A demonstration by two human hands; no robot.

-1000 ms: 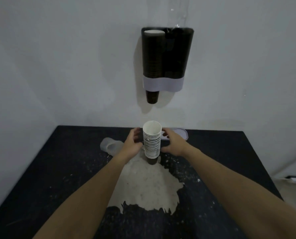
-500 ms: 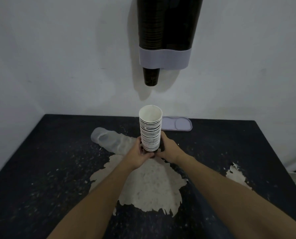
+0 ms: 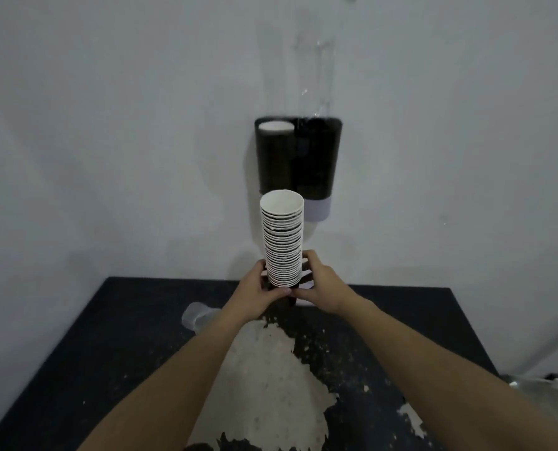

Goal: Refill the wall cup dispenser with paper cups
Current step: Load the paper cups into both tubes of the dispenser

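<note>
step: carry phase. Stack is held in the air in front of the dispenser, not yet loaded.
stack (image 3: pixel 282 244): nested paper cups, open end up, roughly upright. Only its base is held. Top rim sits level with the dispenser's pale lower band in this view, well below the dispenser's top.
left hand (image 3: pixel 260 289): fingers wrapped around the base of the stack from the left, thumb across the front.
right hand (image 3: pixel 319 286): wrapped around the same base from the right. Fingertips of both hands nearly meet under the lowest rims.
dispenser (image 3: pixel 316 157): dark twin-tube unit on the wall (image 3: pixel 108 125). Left tube shows a white disc at the top, probably a cup bottom, so it looks full. Right tube top is dark; can't tell how full it is.
table (image 3: pixel 76 336): black, paint flaked off in the middle. A clear sleeve (image 3: pixel 194 315) lies behind the left wrist; likely the cup wrapper, can't confirm.
next: my read, the stack goes in from the top. That needs a lift above the top edge, then a shift right over the right tube.
orientation: the dispenser's own cups seem to sit mouth down, so this stack probably needs flipping before it drops in.
risk: tall stack held only at the base, so it could lean or separate during the flip. One hand on the top would help.
</note>
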